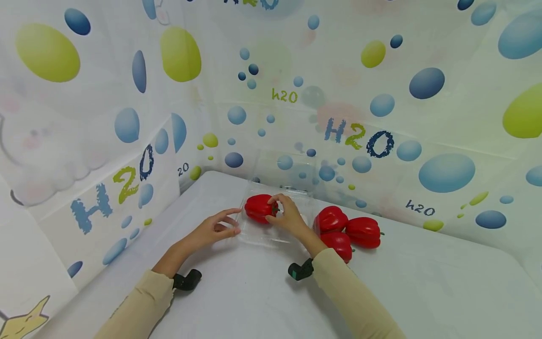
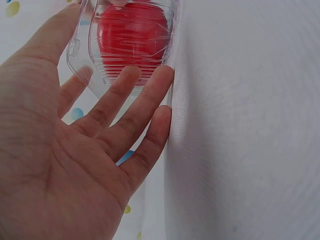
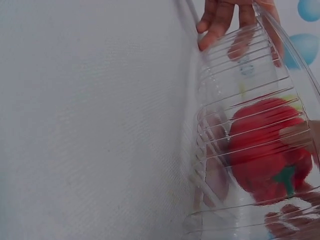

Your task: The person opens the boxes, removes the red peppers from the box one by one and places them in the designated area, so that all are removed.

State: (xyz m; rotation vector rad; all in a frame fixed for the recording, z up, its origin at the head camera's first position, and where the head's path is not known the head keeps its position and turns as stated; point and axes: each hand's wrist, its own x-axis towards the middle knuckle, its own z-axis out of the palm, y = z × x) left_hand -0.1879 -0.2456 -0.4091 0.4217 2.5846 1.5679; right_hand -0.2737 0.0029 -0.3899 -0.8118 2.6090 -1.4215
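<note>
A clear plastic clamshell box (image 1: 271,236) stands on the white table, its see-through lid (image 1: 285,165) raised at the back. Inside its left part lies a red bell pepper (image 1: 256,208), green stem toward the right. Reaching in from the right, my right hand (image 1: 292,220) holds that pepper at its stem end between thumb and fingers. In the right wrist view the pepper (image 3: 265,150) shows through the ribbed wall. My left hand (image 1: 211,230) is at the box's left side, and in the left wrist view its spread, fairly straight fingers (image 2: 142,107) rest against the wall.
Three more red bell peppers, one at the back (image 1: 331,219), one on the right (image 1: 364,232) and one in front (image 1: 338,245), cluster right of the box, close to my right forearm. A patterned cloth wall (image 1: 296,127) rises behind the table.
</note>
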